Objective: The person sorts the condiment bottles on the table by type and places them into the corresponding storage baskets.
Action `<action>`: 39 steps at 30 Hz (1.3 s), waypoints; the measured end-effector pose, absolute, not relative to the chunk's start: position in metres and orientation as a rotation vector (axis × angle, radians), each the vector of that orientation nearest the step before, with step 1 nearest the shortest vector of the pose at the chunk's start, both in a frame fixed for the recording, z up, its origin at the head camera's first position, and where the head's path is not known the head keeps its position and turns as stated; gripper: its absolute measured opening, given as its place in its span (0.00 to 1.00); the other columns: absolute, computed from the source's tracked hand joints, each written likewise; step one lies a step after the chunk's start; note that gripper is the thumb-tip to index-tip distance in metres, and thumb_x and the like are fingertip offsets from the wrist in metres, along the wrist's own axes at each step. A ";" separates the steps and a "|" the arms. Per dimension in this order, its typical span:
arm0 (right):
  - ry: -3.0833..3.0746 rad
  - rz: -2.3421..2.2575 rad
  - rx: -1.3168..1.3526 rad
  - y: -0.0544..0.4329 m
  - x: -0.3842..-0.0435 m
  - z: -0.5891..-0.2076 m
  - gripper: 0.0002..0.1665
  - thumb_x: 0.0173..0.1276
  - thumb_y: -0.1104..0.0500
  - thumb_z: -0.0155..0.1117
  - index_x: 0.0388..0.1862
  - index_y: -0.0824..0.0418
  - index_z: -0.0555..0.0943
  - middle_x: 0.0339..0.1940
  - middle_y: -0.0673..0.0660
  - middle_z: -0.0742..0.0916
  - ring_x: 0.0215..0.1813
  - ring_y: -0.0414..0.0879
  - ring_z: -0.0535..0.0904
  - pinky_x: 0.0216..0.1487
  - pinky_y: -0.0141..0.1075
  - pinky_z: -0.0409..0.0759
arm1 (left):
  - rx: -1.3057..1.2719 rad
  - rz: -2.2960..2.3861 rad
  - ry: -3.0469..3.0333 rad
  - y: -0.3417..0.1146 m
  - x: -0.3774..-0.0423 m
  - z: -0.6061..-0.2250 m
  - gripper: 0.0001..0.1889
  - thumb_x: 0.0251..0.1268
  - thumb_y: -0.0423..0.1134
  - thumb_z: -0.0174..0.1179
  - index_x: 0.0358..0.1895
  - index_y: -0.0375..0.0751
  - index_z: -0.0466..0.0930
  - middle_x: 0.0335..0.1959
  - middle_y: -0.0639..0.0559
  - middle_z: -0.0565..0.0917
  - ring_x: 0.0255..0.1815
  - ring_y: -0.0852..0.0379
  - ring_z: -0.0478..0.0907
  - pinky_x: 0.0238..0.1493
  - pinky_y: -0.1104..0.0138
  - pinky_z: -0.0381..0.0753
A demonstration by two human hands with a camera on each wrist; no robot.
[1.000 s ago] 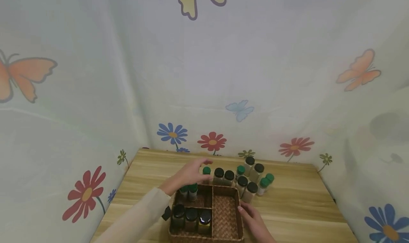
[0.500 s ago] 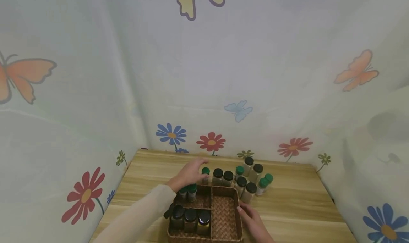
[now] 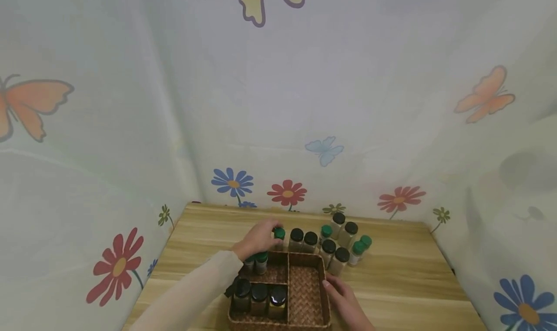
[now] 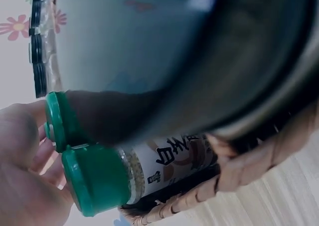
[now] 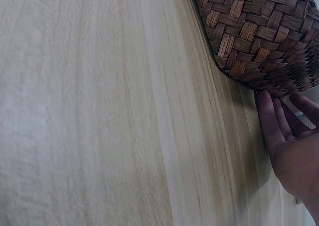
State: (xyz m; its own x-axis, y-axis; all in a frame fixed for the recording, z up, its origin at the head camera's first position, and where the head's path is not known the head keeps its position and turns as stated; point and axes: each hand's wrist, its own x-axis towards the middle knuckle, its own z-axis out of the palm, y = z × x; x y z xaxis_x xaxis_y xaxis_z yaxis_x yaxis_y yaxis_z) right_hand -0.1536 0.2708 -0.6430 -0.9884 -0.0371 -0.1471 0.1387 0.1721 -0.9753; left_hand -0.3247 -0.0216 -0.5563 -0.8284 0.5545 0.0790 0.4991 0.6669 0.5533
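Observation:
Beyond the far edge of the woven basket (image 3: 306, 292), my left hand (image 3: 260, 237) has thumb and fingers on either side of a green-capped spice jar (image 3: 279, 233) standing on the table. The left wrist view shows that hand (image 4: 25, 171) partly behind two green-capped jars (image 4: 99, 178) in the basket, and the gripped jar is hidden there. My right hand (image 3: 345, 299) touches the basket's right side, fingertips at the outer wall. In the right wrist view its fingers (image 5: 269, 118) are fairly straight against the weave.
Several black-lidded jars (image 3: 259, 295) stand in the basket's near left compartment. Behind and right of the basket stand more black-capped jars (image 3: 342, 256) and green-capped jars (image 3: 359, 248). The wooden table (image 3: 404, 273) meets a flower-printed curtain (image 3: 278, 104) at its back edge.
My left hand has moved slightly and its fingers have closed in around the green-capped jar beyond the basket. The right hand keeps its place at the basket's side.

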 end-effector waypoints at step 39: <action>2.357 -1.901 0.136 0.272 -0.155 -0.647 0.33 0.83 0.46 0.60 0.72 0.72 0.75 0.70 0.71 0.80 0.70 0.64 0.76 0.71 0.62 0.74 | 1.195 0.643 2.659 -0.034 -0.274 -0.528 0.16 0.67 0.41 0.76 0.55 0.45 0.86 0.49 0.57 0.81 0.46 0.64 0.79 0.49 0.70 0.85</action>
